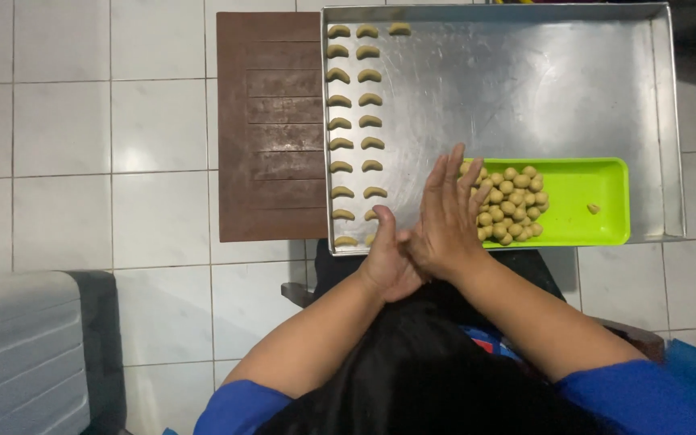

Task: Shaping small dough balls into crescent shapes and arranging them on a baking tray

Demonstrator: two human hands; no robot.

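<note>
White floor tiles surround a steel baking tray [525,89]. Whatever dough sits between the pressed palms is hidden; right hand [447,217] lies flat over left hand [388,262], fingers extended, nothing clenched. Dough balls [511,205] in the green tray [598,193] lie just right of them, crescent rows [354,121] to their left.

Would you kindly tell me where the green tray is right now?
In the head view, the green tray lies in the metal baking pan's lower right corner, beside the right hand.

Short blue sleeves, bare forearms, black garment over the lap
</note>
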